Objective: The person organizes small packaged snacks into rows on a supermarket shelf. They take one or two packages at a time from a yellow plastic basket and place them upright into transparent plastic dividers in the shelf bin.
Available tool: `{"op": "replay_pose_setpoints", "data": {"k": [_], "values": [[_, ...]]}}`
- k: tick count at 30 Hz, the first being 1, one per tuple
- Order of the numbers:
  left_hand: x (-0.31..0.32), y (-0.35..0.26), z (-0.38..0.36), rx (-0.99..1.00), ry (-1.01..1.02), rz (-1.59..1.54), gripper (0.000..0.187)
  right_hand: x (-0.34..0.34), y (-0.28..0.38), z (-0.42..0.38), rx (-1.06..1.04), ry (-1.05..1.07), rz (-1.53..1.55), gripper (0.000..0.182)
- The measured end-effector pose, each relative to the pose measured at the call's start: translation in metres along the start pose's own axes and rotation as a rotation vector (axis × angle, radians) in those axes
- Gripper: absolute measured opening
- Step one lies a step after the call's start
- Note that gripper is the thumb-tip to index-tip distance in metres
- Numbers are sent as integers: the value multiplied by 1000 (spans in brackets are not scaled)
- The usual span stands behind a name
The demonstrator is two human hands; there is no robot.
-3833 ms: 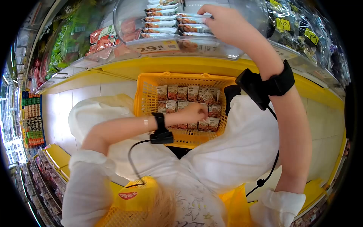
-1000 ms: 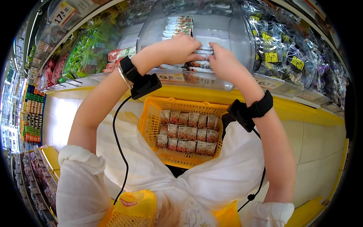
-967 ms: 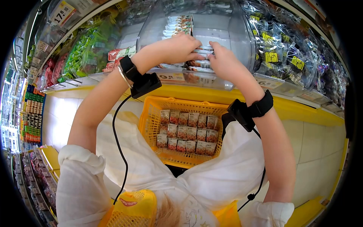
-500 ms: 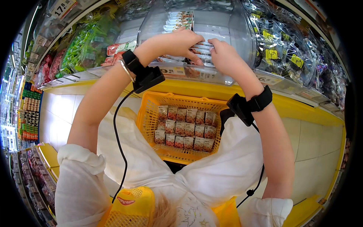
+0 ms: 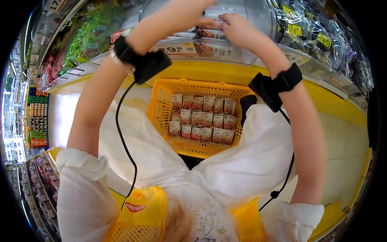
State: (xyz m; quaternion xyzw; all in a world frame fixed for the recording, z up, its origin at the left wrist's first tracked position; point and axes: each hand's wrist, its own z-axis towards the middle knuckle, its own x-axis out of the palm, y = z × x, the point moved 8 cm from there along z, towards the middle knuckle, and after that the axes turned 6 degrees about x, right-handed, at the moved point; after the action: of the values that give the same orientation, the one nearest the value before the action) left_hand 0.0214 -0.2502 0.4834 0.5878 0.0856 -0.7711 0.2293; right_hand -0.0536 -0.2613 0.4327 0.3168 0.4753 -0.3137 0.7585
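At the top of the head view, both hands reach into a clear plastic shelf bin (image 5: 268, 24). A row of small snack packets (image 5: 211, 34) lies in the bin between them. My left hand (image 5: 192, 14) is over the row's left side, slightly blurred, its thumb spread from its fingers and the thumb tip near the packets. My right hand (image 5: 238, 31) is at the row's right side, fingers stretched toward the packets, fingertips at their edge. Below, a yellow basket (image 5: 155, 109) on the floor between the legs holds several similar packets (image 5: 196, 117) standing in rows.
A price tag (image 5: 177, 49) fronts the bin. Green bagged goods (image 5: 82, 44) fill the shelf's left side, dark bags with yellow labels (image 5: 296, 30) its right. Black wrist devices (image 5: 151, 66) with cables are on both forearms. Another packed shelf (image 5: 38, 181) stands at lower left.
The view has tipped downward, so the shelf and hands sit higher and the basket appears further up. My left hand has lifted its fingers away from the packets, while my right stays beside them.
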Motion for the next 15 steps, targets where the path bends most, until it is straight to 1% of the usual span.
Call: {"op": "replay_pose_setpoints", "data": {"k": [1, 2, 3, 4, 5, 6, 7, 8, 10, 11, 12, 13, 14, 15], "values": [[-32, -16, 7, -179, -96, -140, 45, -6, 4, -3, -52, -88, 1, 18], [-51, -33, 6, -360, -188, -280, 45, -9, 3, -1, -43, -82, 3, 18], [-66, -62, 2, -335, -408, -192, 33, 1, 3, 3, -53, 101, -39, 23], [-76, -92, -7, -309, -627, -96, 23, 13, 2, 6, -67, 281, -81, 33], [-61, -117, -22, -268, -722, -191, 19, 17, -3, 9, -186, 199, -20, 34], [-34, -138, -43, -224, -816, -286, 17, 13, 2, 6, -185, 196, -18, 34], [8, -157, -47, -171, -675, -295, 21, 7, 7, 1, -101, 226, -96, 34], [51, -168, -50, -273, -553, -449, 24, 3, 7, -3, -16, 256, -175, 35], [179, -182, -78, -745, -67, -898, 22, 5, 8, -3, -26, 251, -203, 36], [235, -190, -93, -845, -3, -878, 26, 5, 9, -1, -39, 244, -234, 37], [296, -194, -106, -940, 53, -847, 32, -1, 7, -3, 7, 214, -88, 37], [364, -209, -115, -883, 53, -747, 35, -7, 7, -7, 41, 166, 57, 38], [407, -218, -115, -833, 55, -637, 38, -6, 6, -10, 22, 85, 52, 36], [417, -214, -108, -1010, 125, -786, 41, -20, 13, -17, -32, -169, 34, 17]]}}
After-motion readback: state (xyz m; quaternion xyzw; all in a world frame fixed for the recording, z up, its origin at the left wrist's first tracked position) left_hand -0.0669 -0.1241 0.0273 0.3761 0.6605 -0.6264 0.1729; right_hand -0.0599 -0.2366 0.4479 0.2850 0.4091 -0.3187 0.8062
